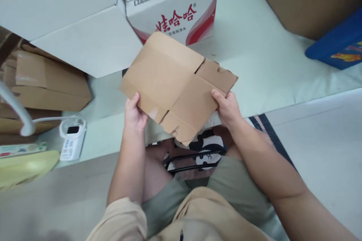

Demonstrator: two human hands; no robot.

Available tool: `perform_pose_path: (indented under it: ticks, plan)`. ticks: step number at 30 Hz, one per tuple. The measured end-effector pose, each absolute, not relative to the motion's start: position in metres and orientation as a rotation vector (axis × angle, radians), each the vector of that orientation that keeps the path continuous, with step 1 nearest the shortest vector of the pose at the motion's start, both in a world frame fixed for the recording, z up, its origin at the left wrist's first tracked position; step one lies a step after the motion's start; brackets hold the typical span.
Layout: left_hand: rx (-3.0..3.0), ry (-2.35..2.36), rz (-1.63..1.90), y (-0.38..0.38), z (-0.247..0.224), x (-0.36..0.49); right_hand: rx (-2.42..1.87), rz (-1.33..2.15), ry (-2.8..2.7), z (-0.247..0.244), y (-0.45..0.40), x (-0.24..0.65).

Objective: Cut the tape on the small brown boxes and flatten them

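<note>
A brown cardboard piece, creased and mostly flat with slotted flaps and torn-looking edges, is held tilted above the front of the pale green table. My left hand grips its lower left edge, thumb on top and fingers underneath. On the right edge, near the flaps, my right hand pinches the cardboard with the thumb on top. Just behind the cardboard stands a white carton with red lettering, partly covered by it.
White boxes stand at the back left, with brown cartons beside them. A white device with a cable and a yellow-green tray lie left. A blue box and large brown box are right, on the table.
</note>
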State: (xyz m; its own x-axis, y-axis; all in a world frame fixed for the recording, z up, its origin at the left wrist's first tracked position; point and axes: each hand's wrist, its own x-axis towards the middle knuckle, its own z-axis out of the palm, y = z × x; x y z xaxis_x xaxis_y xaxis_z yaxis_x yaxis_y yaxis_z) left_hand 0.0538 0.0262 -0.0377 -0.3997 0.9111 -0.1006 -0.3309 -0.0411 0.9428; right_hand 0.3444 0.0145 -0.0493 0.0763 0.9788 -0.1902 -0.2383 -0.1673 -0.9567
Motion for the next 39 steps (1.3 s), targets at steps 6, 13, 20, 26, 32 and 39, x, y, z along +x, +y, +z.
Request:
perform_pose_path:
  ticks: [6, 13, 20, 26, 32, 39]
  plan:
    - [0.588, 1.142, 1.611, 0.046, -0.054, 0.059, -1.254, 1.417, -0.967, -0.051, 0.009, 0.336]
    - [0.384, 1.016, 1.489, 0.052, -0.053, 0.050, -1.312, 1.104, -0.859, -0.040, 0.000, 0.340]
    - [0.287, 0.962, 1.477, 0.044, -0.038, 0.041, -1.390, 0.635, -0.691, -0.018, -0.017, 0.383]
    - [0.210, 0.889, 1.534, 0.045, -0.031, 0.034, -1.589, 0.523, -0.834, 0.005, 0.029, 0.425]
    - [0.195, 0.867, 1.527, 0.053, -0.030, 0.035, -1.597, 0.724, -0.960, 0.040, 0.165, 0.403]
    - [0.091, 0.825, 1.560, 0.052, -0.016, 0.025, -1.540, 1.183, -1.386, 0.036, 0.153, 0.303]
